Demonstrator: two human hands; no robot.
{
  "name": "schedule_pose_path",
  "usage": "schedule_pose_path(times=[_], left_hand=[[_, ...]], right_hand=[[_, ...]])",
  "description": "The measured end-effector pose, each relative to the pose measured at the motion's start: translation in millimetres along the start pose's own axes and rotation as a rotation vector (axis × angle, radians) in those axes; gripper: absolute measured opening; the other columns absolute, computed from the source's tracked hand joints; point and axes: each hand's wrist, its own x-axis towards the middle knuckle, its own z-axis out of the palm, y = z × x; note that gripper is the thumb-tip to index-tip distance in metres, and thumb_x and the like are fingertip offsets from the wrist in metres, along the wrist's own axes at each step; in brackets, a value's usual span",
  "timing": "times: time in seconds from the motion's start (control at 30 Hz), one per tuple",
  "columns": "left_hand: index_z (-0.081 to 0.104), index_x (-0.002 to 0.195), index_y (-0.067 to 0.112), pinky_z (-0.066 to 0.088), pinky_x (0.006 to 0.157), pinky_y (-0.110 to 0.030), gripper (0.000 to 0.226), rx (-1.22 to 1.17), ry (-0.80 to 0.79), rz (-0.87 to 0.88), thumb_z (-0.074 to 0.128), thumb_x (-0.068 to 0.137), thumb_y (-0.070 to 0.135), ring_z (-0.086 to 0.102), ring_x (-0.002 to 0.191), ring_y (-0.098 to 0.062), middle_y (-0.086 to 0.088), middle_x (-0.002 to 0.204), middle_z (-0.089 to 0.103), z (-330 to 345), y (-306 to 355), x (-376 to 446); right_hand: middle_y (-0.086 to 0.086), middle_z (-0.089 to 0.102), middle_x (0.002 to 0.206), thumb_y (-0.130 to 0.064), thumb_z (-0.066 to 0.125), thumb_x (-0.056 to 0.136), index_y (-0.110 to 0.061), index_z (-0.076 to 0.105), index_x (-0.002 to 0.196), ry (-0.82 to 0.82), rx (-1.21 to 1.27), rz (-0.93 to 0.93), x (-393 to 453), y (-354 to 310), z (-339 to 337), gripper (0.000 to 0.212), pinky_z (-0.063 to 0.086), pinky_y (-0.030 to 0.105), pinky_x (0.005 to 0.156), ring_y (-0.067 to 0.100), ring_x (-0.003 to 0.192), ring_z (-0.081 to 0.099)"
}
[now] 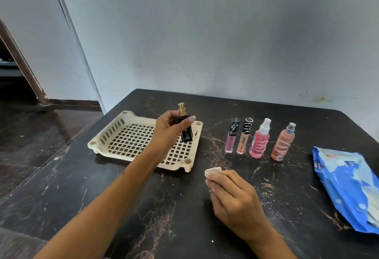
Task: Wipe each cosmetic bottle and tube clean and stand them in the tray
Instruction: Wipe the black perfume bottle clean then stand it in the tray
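Observation:
My left hand grips a black bottle with a gold sprayer, upright over the right side of the cream lattice tray. My right hand holds a crumpled white wipe just above the table, in front of the tray's near right corner. To the right of the tray stand a pink lip gloss tube, a peach lip gloss tube, a pink spray bottle and an orange spray bottle in a row. Nothing else is in the tray.
A blue pack of wipes lies at the table's right edge. The dark marble table stands against a pale wall. Its left edge drops to a dark floor, with a doorway at far left.

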Motion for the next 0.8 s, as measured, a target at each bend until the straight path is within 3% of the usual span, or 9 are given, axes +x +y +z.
schedule_pose_path(times=[0.13, 0.3, 0.67, 0.8], left_hand=[[0.066, 0.1, 0.011, 0.052, 0.083, -0.022, 0.024, 0.15, 0.063, 0.035, 0.074, 0.077, 0.009, 0.067, 0.093, -0.016, -0.005, 0.096, 0.071, -6.2, -19.5, 20.2], [0.064, 0.115, 0.01, 0.044, 0.088, -0.023, 0.035, 0.328, 0.082, 0.032, 0.071, 0.08, 0.01, 0.061, 0.098, -0.013, 0.0, 0.104, 0.066, -5.1, -36.8, 31.2], [0.066, 0.107, 0.016, 0.048, 0.095, -0.034, 0.026, 0.437, 0.03, 0.061, 0.071, 0.081, 0.014, 0.063, 0.1, -0.018, -0.002, 0.102, 0.068, 3.8, -43.0, 42.4], [0.051, 0.13, 0.012, 0.043, 0.102, -0.038, 0.06, 0.474, 0.028, 0.007, 0.076, 0.077, 0.02, 0.057, 0.115, -0.022, -0.005, 0.122, 0.062, 4.1, -39.9, 43.7]], right_hand=[[0.008, 0.072, 0.092, -0.001, 0.055, 0.089, 0.003, 0.075, 0.082, -0.007, 0.003, 0.013, -0.1, 1.3, 0.4, 0.021, 0.052, 0.021, 0.086, 0.018, 0.089, 0.063], [0.007, 0.071, 0.09, -0.001, 0.055, 0.088, 0.002, 0.075, 0.08, -0.011, 0.011, 0.019, 0.3, 3.2, 0.4, 0.022, 0.049, 0.017, 0.089, 0.015, 0.09, 0.061], [0.005, 0.071, 0.089, -0.001, 0.056, 0.081, 0.0, 0.075, 0.078, -0.047, 0.046, 0.047, 1.9, 5.5, -1.1, 0.02, 0.048, 0.015, 0.086, 0.012, 0.093, 0.057], [0.005, 0.07, 0.09, -0.002, 0.055, 0.082, -0.001, 0.074, 0.08, -0.054, 0.058, 0.076, 2.5, 4.0, -1.1, 0.019, 0.048, 0.014, 0.085, 0.012, 0.091, 0.058]])
